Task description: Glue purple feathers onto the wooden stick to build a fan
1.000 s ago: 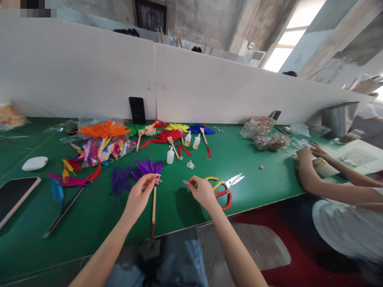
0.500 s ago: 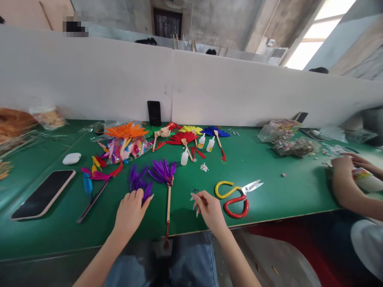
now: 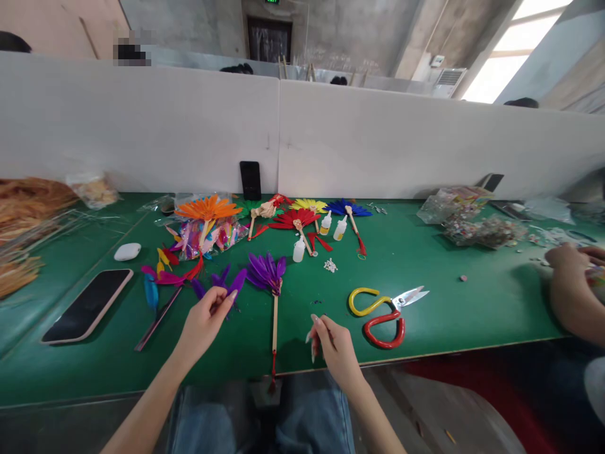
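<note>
Pinches slim purple feather (image 3: 237,282) in left hand (image 3: 203,323), just left of purple-feathered, wooden-handled fan (image 3: 275,309) lying fore-and-aft; curls right hand (image 3: 335,345) loosely, farther from plumes (image 3: 266,272); cannot tell whether empty.

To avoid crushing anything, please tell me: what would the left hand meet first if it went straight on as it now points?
Probably the purple fan, just past the purple feather that the left hand holds; how high the hand is above the table is unclear.

One green sign (image 3: 271,2), above the dark doorway (image 3: 270,41), lettered "EXIT". Two white bottles (image 3: 341,227) with yellow labels (image 3: 324,231), print too small to read.
</note>
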### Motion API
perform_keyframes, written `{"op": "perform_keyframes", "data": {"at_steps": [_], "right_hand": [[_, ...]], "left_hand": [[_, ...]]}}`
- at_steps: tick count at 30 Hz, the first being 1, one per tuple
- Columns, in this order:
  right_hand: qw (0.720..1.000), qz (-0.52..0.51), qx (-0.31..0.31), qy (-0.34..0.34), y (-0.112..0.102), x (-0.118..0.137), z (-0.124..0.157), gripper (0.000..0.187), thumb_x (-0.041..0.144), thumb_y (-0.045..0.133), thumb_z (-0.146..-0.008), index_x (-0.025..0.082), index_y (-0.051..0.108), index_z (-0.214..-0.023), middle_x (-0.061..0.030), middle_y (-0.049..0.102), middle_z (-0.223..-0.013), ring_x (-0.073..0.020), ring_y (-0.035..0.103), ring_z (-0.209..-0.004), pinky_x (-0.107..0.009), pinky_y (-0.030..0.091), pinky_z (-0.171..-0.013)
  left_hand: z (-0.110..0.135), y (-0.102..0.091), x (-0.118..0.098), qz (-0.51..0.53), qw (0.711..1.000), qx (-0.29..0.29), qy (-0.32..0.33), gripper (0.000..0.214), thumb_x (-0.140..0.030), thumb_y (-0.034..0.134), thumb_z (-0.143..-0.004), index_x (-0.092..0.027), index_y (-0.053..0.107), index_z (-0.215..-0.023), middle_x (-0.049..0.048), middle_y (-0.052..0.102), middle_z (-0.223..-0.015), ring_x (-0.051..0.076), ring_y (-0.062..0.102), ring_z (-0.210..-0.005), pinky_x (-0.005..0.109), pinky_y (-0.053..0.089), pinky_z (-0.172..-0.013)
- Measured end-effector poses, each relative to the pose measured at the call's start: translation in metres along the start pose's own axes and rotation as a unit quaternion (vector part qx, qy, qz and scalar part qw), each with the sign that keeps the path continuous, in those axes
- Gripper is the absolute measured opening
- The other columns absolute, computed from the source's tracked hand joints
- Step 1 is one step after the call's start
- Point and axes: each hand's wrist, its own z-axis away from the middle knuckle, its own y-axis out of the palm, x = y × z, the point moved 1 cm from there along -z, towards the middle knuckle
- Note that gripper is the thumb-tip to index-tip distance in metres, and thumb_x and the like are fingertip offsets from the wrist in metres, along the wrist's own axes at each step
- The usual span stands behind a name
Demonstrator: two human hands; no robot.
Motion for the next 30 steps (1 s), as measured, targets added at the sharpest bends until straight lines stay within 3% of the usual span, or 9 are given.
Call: {"op": "perform_keyframes", "data": {"at_steps": [3,6,10,16,20,25,28,30], "right_hand": [[1.000,0.009,0.010,0.000,0.007,0.001,0.001,0.034,0.047,0.048,-0.084,0.019,0.050,-0.065,0.0026,0.051,-0.051,-0.0093,0.048,-0.043,-0.020,0.038,-0.045],[1.000,0.014,0.026,-0.007,0.015,0.004,0.000,0.032,0.045,0.048,-0.084,0.019,0.053,-0.067,0.0004,0.057,-0.056,-0.0102,0.051,-0.047,-0.020,0.040,-0.047],[0.999,0.028,0.033,-0.014,0.022,0.006,-0.002,0.037,0.044,0.039,-0.089,0.018,0.054,-0.066,-0.0008,0.057,-0.056,-0.0114,0.054,-0.051,-0.021,0.042,-0.052],[1.000,0.007,0.000,0.006,0.026,0.004,-0.009,0.029,0.044,0.051,-0.083,0.018,0.056,-0.069,-0.0002,0.058,-0.058,-0.0111,0.053,-0.049,-0.020,0.041,-0.049],[1.000,0.010,0.013,0.007,0.034,0.007,-0.015,0.038,0.044,0.039,-0.089,0.018,0.058,-0.069,-0.0008,0.058,-0.058,-0.0112,0.054,-0.051,-0.021,0.042,-0.052],[1.000,0.024,0.014,0.009,0.048,0.011,-0.022,0.031,0.045,0.049,-0.084,0.019,0.058,-0.069,-0.0007,0.058,-0.059,-0.0121,0.054,-0.054,-0.021,0.042,-0.053],[1.000,-0.008,0.023,0.013,0.048,0.015,-0.029,0.040,0.045,0.037,-0.090,0.018,0.057,-0.067,-0.0008,0.057,-0.057,-0.0114,0.055,-0.052,-0.020,0.042,-0.053],[0.999,-0.020,-0.003,0.024,0.043,0.018,-0.036,0.043,0.045,0.033,-0.091,0.018,0.055,-0.065,-0.0002,0.055,-0.053,-0.0109,0.054,-0.049,-0.020,0.041,-0.050]], "left_hand": [[-0.022,-0.007,-0.017,0.161,0.985,0.029,-0.057,0.033,-0.051,0.052,-0.077,-0.019,0.047,-0.077,-0.0060,0.035,-0.057,0.008,0.038,-0.048,0.018,0.030,-0.045],[-0.051,-0.004,-0.033,0.236,0.968,0.070,-0.056,0.033,-0.049,0.056,-0.075,-0.018,0.044,-0.073,-0.0072,0.033,-0.054,0.005,0.033,-0.042,0.017,0.023,-0.040],[-0.088,0.015,-0.045,0.222,0.968,0.120,-0.020,0.029,-0.044,0.056,-0.076,-0.018,0.045,-0.074,-0.0053,0.047,-0.051,0.006,0.039,-0.040,0.017,0.027,-0.041],[-0.121,0.041,-0.049,0.177,0.960,0.219,0.016,0.030,-0.045,0.059,-0.073,-0.019,0.043,-0.071,-0.0040,0.053,-0.052,0.008,0.042,-0.039,0.020,0.029,-0.041],[-0.137,0.047,-0.051,0.171,0.943,0.282,0.028,0.033,-0.047,0.058,-0.073,-0.018,0.043,-0.065,-0.0021,0.056,-0.056,0.006,0.041,-0.037,0.020,0.029,-0.040],[-0.152,0.050,-0.050,0.150,0.931,0.332,0.000,0.035,-0.049,0.057,-0.074,-0.016,0.049,-0.064,0.0005,0.060,-0.060,0.003,0.034,-0.033,0.018,0.025,-0.036],[-0.152,0.048,-0.053,0.168,0.921,0.350,-0.005,0.034,-0.047,0.057,-0.075,-0.016,0.049,-0.064,-0.0007,0.058,-0.058,0.002,0.032,-0.033,0.018,0.021,-0.035],[-0.149,0.045,-0.058,0.193,0.911,0.365,-0.008,0.033,-0.046,0.058,-0.075,-0.016,0.049,-0.064,-0.0019,0.055,-0.055,0.002,0.031,-0.035,0.018,0.020,-0.036]]}}
